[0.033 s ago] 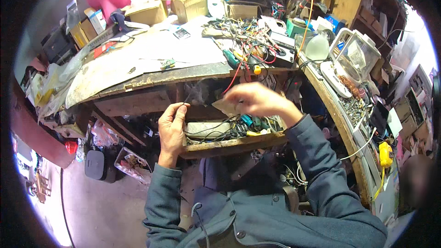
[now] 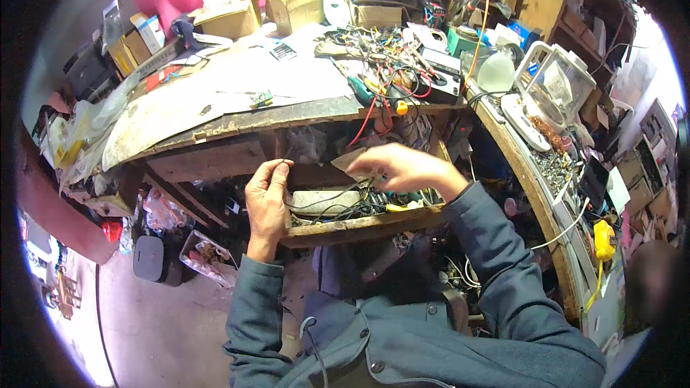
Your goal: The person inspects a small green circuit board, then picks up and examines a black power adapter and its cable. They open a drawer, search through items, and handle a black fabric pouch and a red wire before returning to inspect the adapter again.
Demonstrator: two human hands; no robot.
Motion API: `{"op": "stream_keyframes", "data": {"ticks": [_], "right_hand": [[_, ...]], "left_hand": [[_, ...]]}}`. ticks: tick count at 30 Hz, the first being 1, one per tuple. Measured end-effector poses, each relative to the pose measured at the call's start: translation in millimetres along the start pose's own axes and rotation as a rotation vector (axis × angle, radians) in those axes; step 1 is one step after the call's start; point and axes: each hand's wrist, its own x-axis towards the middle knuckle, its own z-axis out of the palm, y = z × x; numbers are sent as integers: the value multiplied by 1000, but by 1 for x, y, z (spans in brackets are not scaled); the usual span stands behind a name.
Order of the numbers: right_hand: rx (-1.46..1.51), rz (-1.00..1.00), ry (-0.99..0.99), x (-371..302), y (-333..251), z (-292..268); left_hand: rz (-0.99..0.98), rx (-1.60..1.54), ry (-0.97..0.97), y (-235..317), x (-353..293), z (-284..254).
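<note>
An open wooden drawer [image 2: 359,228] sticks out below the workbench, filled with tangled black cables [image 2: 352,205] and a long pale grey block [image 2: 323,202]. Over its left end is my left hand [image 2: 267,197], closed in a pinch, thumb against forefinger, on what looks like a thin black wire [image 2: 290,162]. My right hand [image 2: 402,167] hovers above the drawer's right half, slightly blurred, its fingers bent downward. Whether those fingers hold anything is hidden. A yellow piece [image 2: 402,208] lies among the cables beneath it.
On the workbench [image 2: 187,118] are white sheets, a small circuit board [image 2: 261,100] and a heap of leads and tools [image 2: 381,57]. A side bench at right carries a clear plastic container [image 2: 557,82] and a yellow tool [image 2: 604,241]. A dark bin [image 2: 149,259] stands on the floor.
My right hand has dropped a little toward the drawer. My left hand keeps its pinch and has barely shifted.
</note>
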Motion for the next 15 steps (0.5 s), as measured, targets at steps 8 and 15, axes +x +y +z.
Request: {"op": "stream_keyframes", "data": {"ticks": [8,15], "right_hand": [[311,234,-335,-5,30,52],[732,342,360,-24,7,20]], "left_hand": [[-82,-73,40,11,6,3],[-117,-98,41,12,1,-8]]}}
